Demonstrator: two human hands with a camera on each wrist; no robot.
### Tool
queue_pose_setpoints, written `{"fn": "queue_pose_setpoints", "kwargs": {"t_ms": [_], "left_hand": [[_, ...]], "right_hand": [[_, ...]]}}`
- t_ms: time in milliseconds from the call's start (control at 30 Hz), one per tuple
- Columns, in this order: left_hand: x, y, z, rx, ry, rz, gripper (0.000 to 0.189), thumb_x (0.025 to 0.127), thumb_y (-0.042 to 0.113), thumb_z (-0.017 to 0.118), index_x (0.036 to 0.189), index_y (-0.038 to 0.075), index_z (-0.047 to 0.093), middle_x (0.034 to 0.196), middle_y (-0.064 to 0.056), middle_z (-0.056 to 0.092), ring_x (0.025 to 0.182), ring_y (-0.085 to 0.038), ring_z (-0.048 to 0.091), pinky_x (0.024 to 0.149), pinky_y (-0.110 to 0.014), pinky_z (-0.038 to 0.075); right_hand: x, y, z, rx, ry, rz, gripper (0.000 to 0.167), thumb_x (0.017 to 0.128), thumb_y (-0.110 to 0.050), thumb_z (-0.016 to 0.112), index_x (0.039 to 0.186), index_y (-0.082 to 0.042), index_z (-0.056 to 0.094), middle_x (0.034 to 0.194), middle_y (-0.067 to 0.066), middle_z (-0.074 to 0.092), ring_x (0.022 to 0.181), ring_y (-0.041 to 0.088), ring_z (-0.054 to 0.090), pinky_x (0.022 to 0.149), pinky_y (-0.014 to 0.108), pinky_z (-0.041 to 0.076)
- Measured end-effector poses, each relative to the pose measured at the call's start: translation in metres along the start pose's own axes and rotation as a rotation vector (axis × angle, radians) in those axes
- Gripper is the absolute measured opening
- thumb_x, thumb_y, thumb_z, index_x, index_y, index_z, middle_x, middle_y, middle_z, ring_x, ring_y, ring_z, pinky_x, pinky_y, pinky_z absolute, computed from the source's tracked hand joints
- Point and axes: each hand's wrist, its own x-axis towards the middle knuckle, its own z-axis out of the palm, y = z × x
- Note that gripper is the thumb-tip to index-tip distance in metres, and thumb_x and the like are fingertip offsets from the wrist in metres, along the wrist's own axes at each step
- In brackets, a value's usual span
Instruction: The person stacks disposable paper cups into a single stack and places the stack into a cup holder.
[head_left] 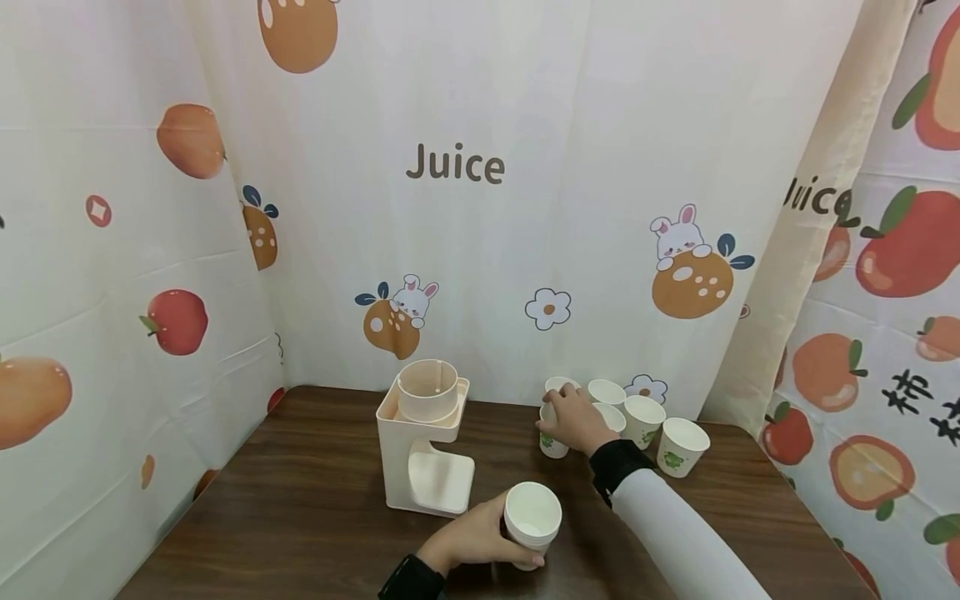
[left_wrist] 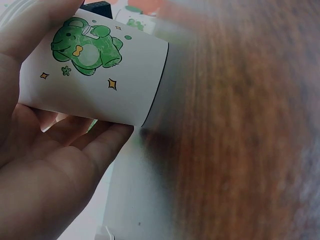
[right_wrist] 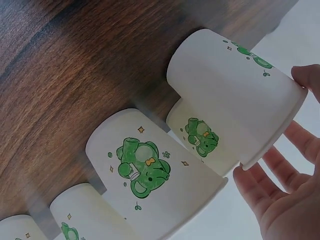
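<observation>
In the head view, my left hand (head_left: 480,537) holds white paper cups (head_left: 533,510) upright near the table's front; a second rim below the top one suggests they are nested. The left wrist view shows a green cartoon bear on the outer cup (left_wrist: 95,85), with the thumb and fingers around it. Farther back, my right hand (head_left: 576,418) pinches the rim of another paper cup (head_left: 553,447), at the left end of a group. In the right wrist view, thumb and fingertips lie at that cup's (right_wrist: 230,95) rim, and a neighbouring cup (right_wrist: 150,165) stands beside it.
Several more paper cups, among them one at the right end (head_left: 682,447), stand behind and right of my right hand. A cream-coloured juicer-like stand (head_left: 401,467) with a round top container (head_left: 427,392) is left of the hands. Fruit-print curtains (head_left: 480,250) enclose the dark wooden table (head_left: 300,500).
</observation>
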Motion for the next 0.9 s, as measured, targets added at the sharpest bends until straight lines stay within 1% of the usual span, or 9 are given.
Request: {"fn": "queue_pose_setpoints", "kwargs": {"t_ms": [133, 267, 500, 600, 833, 900], "left_hand": [[0.000, -0.001, 0.000, -0.009, -0.010, -0.003, 0.081, 0.080, 0.019, 0.086, 0.147, 0.021, 0.043, 0.125, 0.012, 0.061, 0.115, -0.009, 0.057, 0.100, -0.034, 0.042], [0.000, -0.001, 0.001, -0.011, -0.009, -0.013, 0.081, 0.080, 0.020, 0.087, 0.148, 0.022, 0.042, 0.125, 0.012, 0.061, 0.115, -0.008, 0.057, 0.100, -0.034, 0.041], [0.000, -0.003, 0.000, 0.012, 0.005, -0.020, 0.082, 0.079, 0.021, 0.087, 0.148, 0.023, 0.043, 0.124, 0.013, 0.061, 0.114, -0.008, 0.058, 0.099, -0.036, 0.042], [0.001, -0.002, 0.000, 0.009, 0.006, -0.028, 0.082, 0.079, 0.022, 0.087, 0.148, 0.024, 0.042, 0.124, 0.013, 0.061, 0.114, -0.008, 0.057, 0.100, -0.037, 0.041], [0.001, -0.001, 0.001, 0.016, 0.008, -0.012, 0.081, 0.079, 0.021, 0.087, 0.147, 0.024, 0.043, 0.122, 0.013, 0.062, 0.113, -0.008, 0.058, 0.099, -0.035, 0.041], [0.000, -0.001, 0.001, 0.018, 0.008, -0.010, 0.080, 0.079, 0.021, 0.087, 0.146, 0.023, 0.044, 0.122, 0.013, 0.062, 0.113, -0.008, 0.058, 0.099, -0.035, 0.041]], "right_hand": [[-0.001, 0.000, -0.002, 0.009, 0.008, -0.009, 0.047, 0.088, -0.041, 0.075, 0.121, -0.010, 0.065, 0.115, 0.019, 0.057, 0.101, 0.033, 0.053, 0.083, 0.050, 0.054], [-0.004, 0.000, -0.004, 0.017, 0.034, -0.024, 0.045, 0.087, -0.041, 0.076, 0.119, -0.010, 0.067, 0.114, 0.019, 0.059, 0.100, 0.033, 0.054, 0.083, 0.049, 0.053], [-0.014, -0.006, -0.012, 0.020, 0.094, -0.127, 0.040, 0.085, -0.037, 0.079, 0.114, -0.011, 0.070, 0.107, 0.018, 0.062, 0.097, 0.033, 0.055, 0.082, 0.047, 0.051], [-0.019, -0.008, -0.017, 0.028, 0.109, -0.156, 0.039, 0.085, -0.036, 0.080, 0.114, -0.012, 0.071, 0.105, 0.016, 0.061, 0.096, 0.031, 0.054, 0.081, 0.047, 0.051], [-0.034, -0.011, -0.031, 0.018, 0.118, -0.206, 0.039, 0.087, -0.040, 0.078, 0.117, -0.016, 0.071, 0.107, 0.013, 0.060, 0.097, 0.028, 0.052, 0.076, 0.042, 0.053], [-0.039, -0.012, -0.036, 0.020, 0.135, -0.230, 0.038, 0.087, -0.039, 0.079, 0.117, -0.016, 0.072, 0.107, 0.013, 0.059, 0.097, 0.029, 0.052, 0.074, 0.042, 0.052]]}}
